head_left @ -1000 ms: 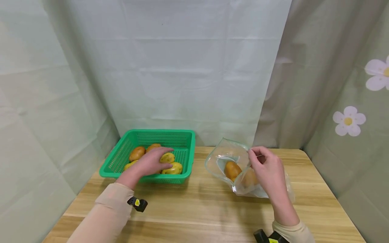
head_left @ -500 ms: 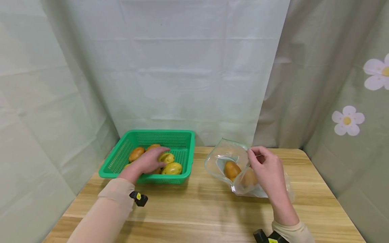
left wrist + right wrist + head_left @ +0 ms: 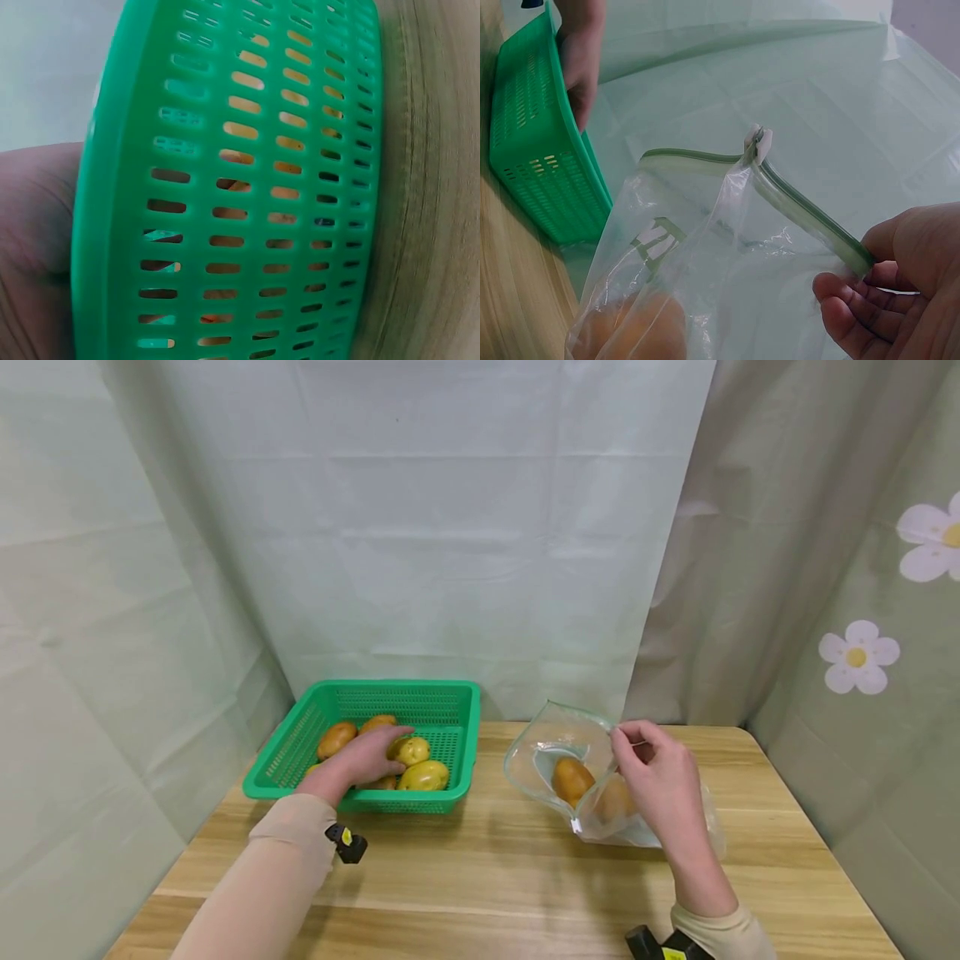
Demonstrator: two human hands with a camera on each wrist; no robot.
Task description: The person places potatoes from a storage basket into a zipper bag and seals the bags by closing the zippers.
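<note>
A green basket (image 3: 450,710) sits on the left half of the wooden table (image 3: 480,885), close against the pale curtain (image 3: 465,527); its walls are slotted all round, and through the slots in the left wrist view come patches of orange and yellow. Inside lie several potatoes: a brownish one (image 3: 337,739) toward the far left, another (image 3: 377,722) behind it, and two yellower ones, one (image 3: 412,750) near the middle and one (image 3: 423,776) by the near wall. The left hand (image 3: 360,762) reaches over the near rim and lies down among them, fingers curved over the pile and touching the yellow one in the middle; whether it actually grips any potato I cannot tell, since the palm covers what is beneath.

To the right, well apart from the basket, a clear plastic bag (image 3: 558,752) with a green zip strip lies on the table with its mouth propped open toward the basket; the right hand (image 3: 660,777) pinches the upper edge of that mouth between thumb and fingertips (image 3: 840,307), lifting it so the opening gapes; the white slider (image 3: 757,142) sits at the far end of the strip. In the bag rests one orange-brown potato (image 3: 572,779), plain through the opening, and a second (image 3: 615,797) beside it, blurred behind the plastic, close under the hand.

A flower-printed cloth (image 3: 862,660) hangs on the right.
</note>
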